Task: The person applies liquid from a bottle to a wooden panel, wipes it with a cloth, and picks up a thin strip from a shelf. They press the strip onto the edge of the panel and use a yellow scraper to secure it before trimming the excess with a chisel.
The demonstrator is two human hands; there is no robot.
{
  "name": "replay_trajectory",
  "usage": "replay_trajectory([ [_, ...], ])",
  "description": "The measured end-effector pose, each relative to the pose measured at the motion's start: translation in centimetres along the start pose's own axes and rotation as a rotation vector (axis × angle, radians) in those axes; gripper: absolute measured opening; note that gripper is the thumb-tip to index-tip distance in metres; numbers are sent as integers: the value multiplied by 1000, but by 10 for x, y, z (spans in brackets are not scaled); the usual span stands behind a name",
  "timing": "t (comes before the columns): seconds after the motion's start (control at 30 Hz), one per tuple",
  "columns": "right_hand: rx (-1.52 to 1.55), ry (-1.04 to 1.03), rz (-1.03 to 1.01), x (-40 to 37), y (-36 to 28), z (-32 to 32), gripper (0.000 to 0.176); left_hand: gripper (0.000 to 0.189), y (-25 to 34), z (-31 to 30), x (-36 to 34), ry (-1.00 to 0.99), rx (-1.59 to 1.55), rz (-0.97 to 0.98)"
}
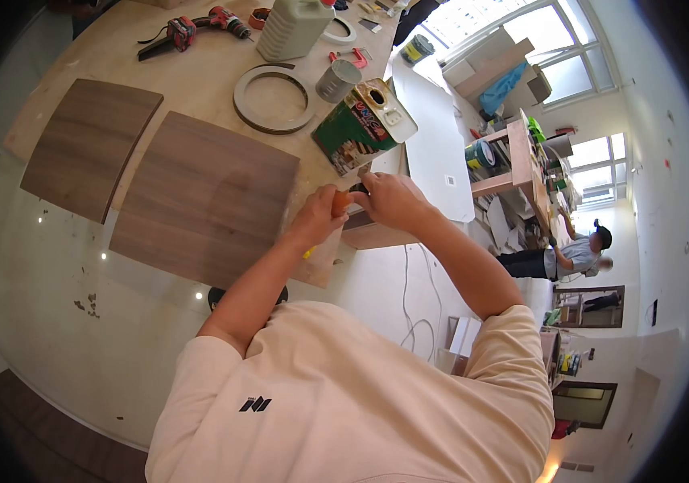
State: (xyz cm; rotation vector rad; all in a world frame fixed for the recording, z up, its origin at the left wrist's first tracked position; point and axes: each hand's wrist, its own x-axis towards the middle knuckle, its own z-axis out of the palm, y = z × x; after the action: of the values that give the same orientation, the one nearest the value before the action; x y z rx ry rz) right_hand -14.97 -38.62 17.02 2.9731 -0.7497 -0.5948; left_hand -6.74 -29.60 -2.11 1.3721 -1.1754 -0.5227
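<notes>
Head camera, the only view, a wide fisheye looking down over a cream T-shirt and two bare forearms. I am watching both hands meet at the near edge of a pale worktable (200, 76).

The left hand (312, 217) is closed in a loose fist, fingers curled around a small orange object (342, 203), of which only a sliver shows. The right hand (393, 201) is bent over the object's far end, fingertips pinched down on it beside something small and dark. What the object is I cannot tell; it is mostly hidden. It sits between the two hands, just above a small wooden block (373, 235) at the table's edge and just beside the corner of the nearer brown veneer panel (208, 197).

A second brown panel (91, 145) lies a little apart from the first. Further along the table are a flat wooden ring (272, 98), a green printed tin (356, 133), a grey cup (336, 80), a white ribbed jug (292, 28) and a red power drill (200, 24). Another person (578, 253) bends over well off to the right.

My judgement: the step in hand is readying or adjusting the orange object with a two-handed grip. The next move calls for a firm left-hand hold while the right fingertips work its end.
</notes>
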Motion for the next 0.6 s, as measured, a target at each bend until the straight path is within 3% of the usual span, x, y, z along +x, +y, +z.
replay_trajectory([
  [0.1,-15,-89,61,-5,-9,-18,34,52,-1,-4,3,-39,-35,-20],
  [0.2,169,97,-262,-11,7,-7,30,53,5,-3,0,29,36,36],
  [0.3,135,158,-263,-5,12,3,29,54,3,-2,1,35,54,49],
  [0.4,72,81,-104,-3,3,7,28,54,2,-1,1,22,44,27],
  [0.6,94,106,-4,-4,-5,8,28,51,5,-1,1,20,5,23],
])
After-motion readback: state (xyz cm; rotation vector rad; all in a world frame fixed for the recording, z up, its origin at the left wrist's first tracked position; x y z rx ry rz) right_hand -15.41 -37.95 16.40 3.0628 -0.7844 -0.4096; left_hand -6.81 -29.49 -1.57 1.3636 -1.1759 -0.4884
